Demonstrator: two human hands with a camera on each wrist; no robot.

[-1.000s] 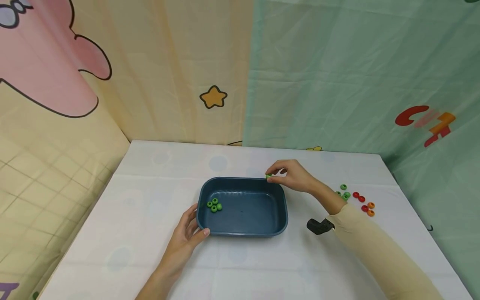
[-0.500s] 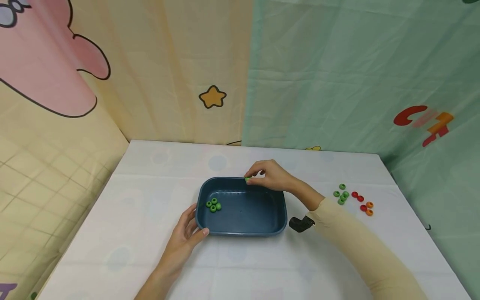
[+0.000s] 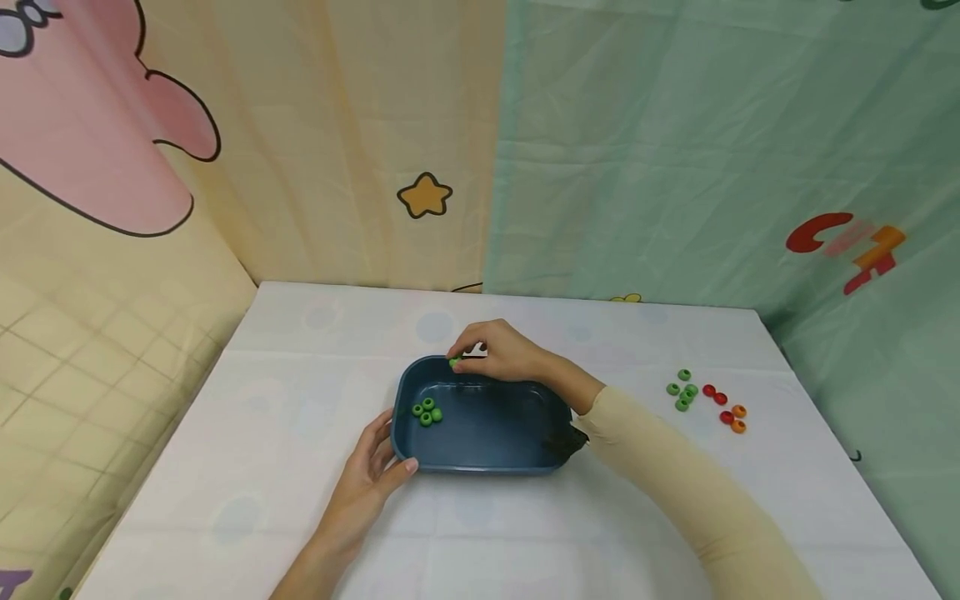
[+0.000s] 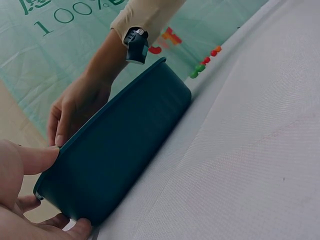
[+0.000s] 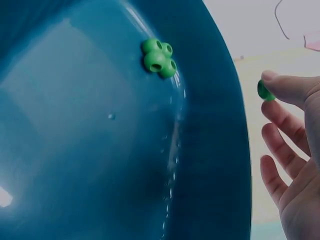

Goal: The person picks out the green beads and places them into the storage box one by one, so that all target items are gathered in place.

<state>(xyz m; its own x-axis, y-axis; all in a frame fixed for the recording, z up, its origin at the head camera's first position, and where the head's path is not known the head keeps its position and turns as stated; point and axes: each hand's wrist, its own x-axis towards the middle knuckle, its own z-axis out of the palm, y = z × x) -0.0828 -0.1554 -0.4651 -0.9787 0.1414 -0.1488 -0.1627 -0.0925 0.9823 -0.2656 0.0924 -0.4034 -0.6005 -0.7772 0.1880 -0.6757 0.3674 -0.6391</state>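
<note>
A dark blue plastic basin (image 3: 480, 446) sits on the white-covered table. My left hand (image 3: 371, 467) grips its left end; in the left wrist view the thumb is at the rim and other fingers are low on the outer wall. Between thumb and forefinger, my right hand (image 3: 501, 352) pinches a green bead (image 5: 265, 91) over the basin's far rim, left of its middle. The right hand's other fingers are spread in the right wrist view. Several green beads (image 3: 427, 412) lie clustered on the basin floor near its left end, their holes visible from the right wrist.
To the right of the basin lie several loose green beads (image 3: 685, 392), with red beads (image 3: 720, 398) and two orange beads (image 3: 738, 427) beside them. A black wrist device (image 3: 566, 442) under the right sleeve overlaps the basin's right end. Printed curtains (image 3: 637, 167) hang behind the table.
My right hand has moved left along the basin's far rim with the green bead, from the right corner past the middle. The left hand and the basin have stayed in place.
</note>
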